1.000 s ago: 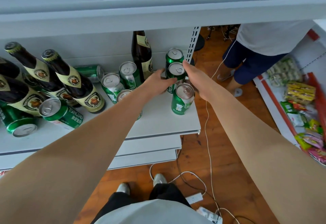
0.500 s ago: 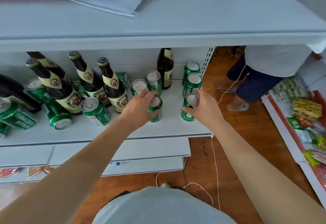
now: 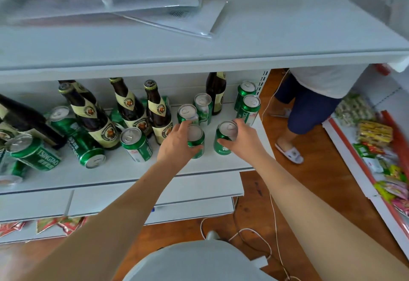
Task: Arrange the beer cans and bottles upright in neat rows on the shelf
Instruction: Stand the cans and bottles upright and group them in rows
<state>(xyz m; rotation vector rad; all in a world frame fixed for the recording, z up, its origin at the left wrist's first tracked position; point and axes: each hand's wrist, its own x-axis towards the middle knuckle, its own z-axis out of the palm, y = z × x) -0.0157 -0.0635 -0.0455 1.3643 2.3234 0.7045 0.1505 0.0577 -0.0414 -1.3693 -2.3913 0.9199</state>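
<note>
Fingers (image 3: 185, 126) of the left hand (image 3: 177, 145) are being curled around an upright green can (image 3: 195, 140), half hiding it; another can (image 3: 224, 138) is being gripped by the right hand (image 3: 244, 140). Both are being held near the front of the shelf (image 3: 124, 170). Bottles (image 3: 130, 106) are being cut off behind.

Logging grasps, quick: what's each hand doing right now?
Left hand: holding an upright green can.
Right hand: holding the front-right green can.
</note>
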